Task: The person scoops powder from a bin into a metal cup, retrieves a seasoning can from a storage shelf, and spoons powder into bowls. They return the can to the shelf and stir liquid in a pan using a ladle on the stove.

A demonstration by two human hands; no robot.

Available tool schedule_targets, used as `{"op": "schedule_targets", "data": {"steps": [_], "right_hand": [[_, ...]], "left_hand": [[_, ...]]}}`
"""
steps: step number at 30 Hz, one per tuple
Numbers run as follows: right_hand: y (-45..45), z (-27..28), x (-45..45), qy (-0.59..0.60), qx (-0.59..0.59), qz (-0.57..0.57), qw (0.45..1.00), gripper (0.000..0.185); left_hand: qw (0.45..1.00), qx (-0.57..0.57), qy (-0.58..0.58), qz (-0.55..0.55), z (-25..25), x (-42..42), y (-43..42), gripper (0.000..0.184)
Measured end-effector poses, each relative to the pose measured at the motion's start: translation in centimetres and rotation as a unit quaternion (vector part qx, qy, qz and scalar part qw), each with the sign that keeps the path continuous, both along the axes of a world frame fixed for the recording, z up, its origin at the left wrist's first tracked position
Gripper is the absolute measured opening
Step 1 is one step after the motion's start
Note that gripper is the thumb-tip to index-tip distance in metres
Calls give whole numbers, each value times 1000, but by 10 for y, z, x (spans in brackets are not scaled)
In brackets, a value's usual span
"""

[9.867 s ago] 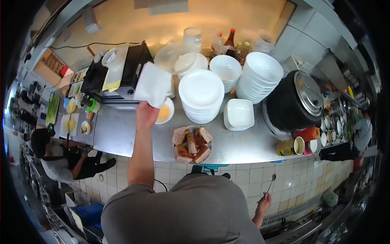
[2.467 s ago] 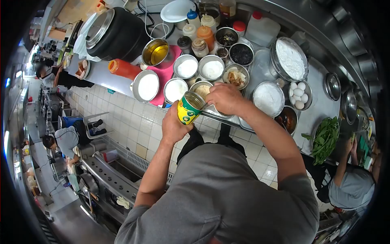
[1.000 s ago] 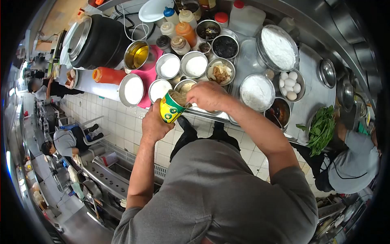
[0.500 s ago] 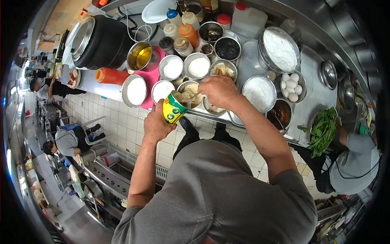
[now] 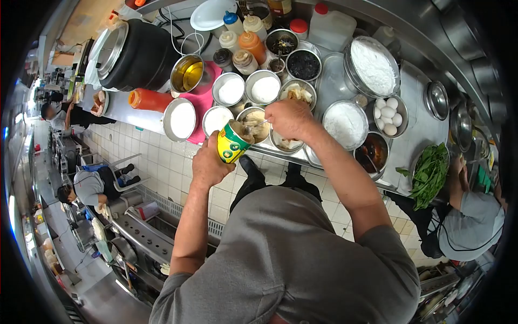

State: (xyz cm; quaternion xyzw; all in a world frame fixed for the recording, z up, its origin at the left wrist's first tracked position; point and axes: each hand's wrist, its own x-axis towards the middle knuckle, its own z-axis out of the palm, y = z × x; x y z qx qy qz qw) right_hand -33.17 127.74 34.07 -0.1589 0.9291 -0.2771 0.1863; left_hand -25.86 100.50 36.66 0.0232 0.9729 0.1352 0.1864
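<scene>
My left hand (image 5: pixel 210 165) is wrapped round a green and yellow can (image 5: pixel 229 146), tipped with its mouth toward the steel bowls. In my right hand (image 5: pixel 290 118) is a metal spoon (image 5: pixel 261 123), its end at the can's mouth, where some pale powder shows. Beneath the spoon sits a steel bowl of beige powder (image 5: pixel 260 133), partly hidden by the can. Just left of it stands a bowl of white powder (image 5: pixel 217 120). My right hand partly covers a bowl of pale chunks (image 5: pixel 284 141) and is close to a bowl of mixed pale and brown pieces (image 5: pixel 303 93).
Squeeze bottles (image 5: pixel 251 46) crowd the back. A red bottle (image 5: pixel 145 101) lies on its side at left, near a pot of yellow oil (image 5: pixel 190 75). At right are eggs (image 5: pixel 387 115), leafy greens (image 5: pixel 430 175) and a co-worker (image 5: pixel 468 224). Another person (image 5: pixel 89 188) sits at left.
My right hand has moved slightly down and left with the spoon. The can stays almost still. The co-worker at right has shifted their arms.
</scene>
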Motion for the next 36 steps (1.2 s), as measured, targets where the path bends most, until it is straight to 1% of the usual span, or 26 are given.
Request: {"op": "schedule_targets", "data": {"steps": [2,3,6,8,9,11,13,15,16,19,20,21,23,24,26,27,28,30,32,33,35,36], "right_hand": [[7,3,-2,-5,-35,-15,999,17],[7,7,-1,-4,-35,-15,999,17],[-3,15,7,24,-71,2,997,16],[-16,7,13,-25,-141,69,987,15],[-21,0,16,-24,-141,67,987,15],[-29,-11,20,50,-48,113,991,17],[-24,-13,21,62,-68,111,990,17],[-17,-9,18,116,-24,98,988,17],[-14,-16,16,144,-18,82,986,18],[1,-4,9,152,-2,76,986,18],[5,5,6,104,5,73,992,16],[5,6,6,104,5,73,992,16],[3,8,5,70,-97,33,992,16],[-3,9,4,70,-97,31,992,16],[-24,6,4,-30,-167,20,985,18],[-37,-6,4,4,-174,32,984,18],[-48,-17,6,1,-154,33,987,17],[-51,-13,7,-2,-135,33,990,17],[-47,-6,5,35,-38,72,996,17],[-42,0,4,34,-38,73,996,17],[-27,10,2,31,-11,71,997,11],[-22,9,-1,31,3,74,997,13]], "left_hand": [[1000,2,-1,-1,-1,0,0,104],[1000,3,-1,-1,0,0,0,104],[1000,-18,0,-8,3,-2,3,103],[1000,-21,-6,-6,4,-2,3,103],[1000,-21,-6,-9,4,-2,3,103],[1000,-3,7,-12,2,0,2,103],[1000,4,10,-12,-1,1,-1,104],[1000,14,13,-11,-3,3,-2,104],[1000,12,14,-13,-2,3,-1,104],[1000,3,10,-13,3,1,2,104],[1000,-3,4,-10,4,0,3,103],[1000,-3,3,-10,4,1,3,103],[1000,-15,3,-12,3,0,3,103],[1000,-15,3,-13,3,0,4,103],[1000,-24,4,-12,3,0,6,103],[1000,-24,4,-14,4,0,7,103],[1000,-27,-1,-13,4,0,8,103],[999,-30,-6,-11,4,-1,8,103],[1000,-21,-1,-8,4,1,7,103],[1000,-21,-2,-7,4,1,7,103],[1000,-17,0,-7,5,1,7,103],[1000,-16,1,-7,5,1,7,103]]}}
